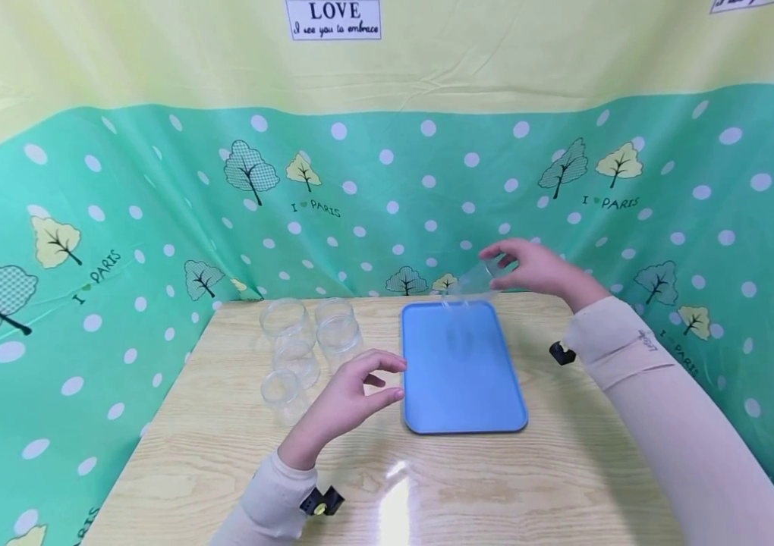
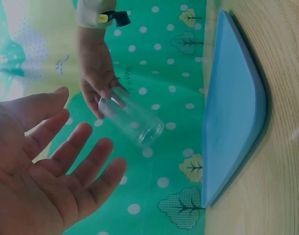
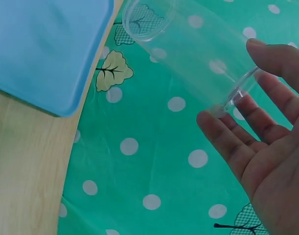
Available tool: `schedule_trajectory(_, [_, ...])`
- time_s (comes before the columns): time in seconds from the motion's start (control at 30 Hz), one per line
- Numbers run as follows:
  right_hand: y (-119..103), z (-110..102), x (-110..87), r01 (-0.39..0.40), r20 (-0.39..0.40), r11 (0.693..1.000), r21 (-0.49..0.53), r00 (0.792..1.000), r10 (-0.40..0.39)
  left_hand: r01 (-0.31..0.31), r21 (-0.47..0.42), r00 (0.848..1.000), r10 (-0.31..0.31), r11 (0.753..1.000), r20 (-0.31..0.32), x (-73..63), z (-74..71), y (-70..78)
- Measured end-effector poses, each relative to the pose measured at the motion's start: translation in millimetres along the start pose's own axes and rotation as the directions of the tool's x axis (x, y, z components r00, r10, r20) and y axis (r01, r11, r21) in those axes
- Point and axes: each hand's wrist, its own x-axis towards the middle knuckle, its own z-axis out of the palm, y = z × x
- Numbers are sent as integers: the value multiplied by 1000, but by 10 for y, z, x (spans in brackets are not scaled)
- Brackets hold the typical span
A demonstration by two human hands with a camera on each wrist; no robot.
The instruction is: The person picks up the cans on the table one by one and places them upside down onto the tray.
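Note:
My right hand [image 1: 530, 267] grips a tall clear glass [image 1: 470, 287] by one end, with fingers and thumb around its rim. Tilted in the air, the glass hangs over the far end of a blue tray [image 1: 464, 387]. In the right wrist view the fingers curl about the near end of the glass [image 3: 200, 56], and its other end points toward the tray [image 3: 36, 54]. My left hand [image 1: 353, 398] hovers by the tray's left edge, holding nothing. Its fingers [image 2: 93, 166] are spread and relaxed in the left wrist view.
Several clear glasses or jars stand together on the left of the wooden table [image 1: 175, 455], among them a wide one [image 1: 284, 318] and a smaller one [image 1: 281, 388] in front. A patterned green and yellow curtain [image 1: 387, 220] encloses the table's back and sides.

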Motion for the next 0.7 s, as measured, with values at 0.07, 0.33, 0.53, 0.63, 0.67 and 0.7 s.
schedule_trajectory(0.07, [-33, -19, 37, -4, 12, 1000, -20, 1000, 4, -5, -1, 1000, 5, 1000, 5, -6, -2, 1])
schedule_trajectory(0.33, [-69, -35, 193, -25, 54, 997, -67, 998, 28, -5, -24, 1000, 5, 1000, 17, -20, -19, 0])
schedule_trajectory(0.53, [22, 2, 269, -50, 72, 991, -128, 996, 59, -12, -21, 1000, 12, 1000, 19, -20, -28, 6])
schedule_trajectory(0.63, [51, 22, 298, -47, 72, 988, -144, 996, 58, -7, -15, 1000, 8, 1000, 16, -18, -37, 19])
schedule_trajectory(0.67, [59, 30, 307, -44, 72, 988, -147, 996, 55, -6, -14, 1000, 6, 1000, 16, -18, -40, 24])
schedule_trajectory(0.7, [68, 39, 315, -42, 70, 988, -149, 996, 53, -5, -14, 1000, 5, 1000, 16, -19, -43, 29])
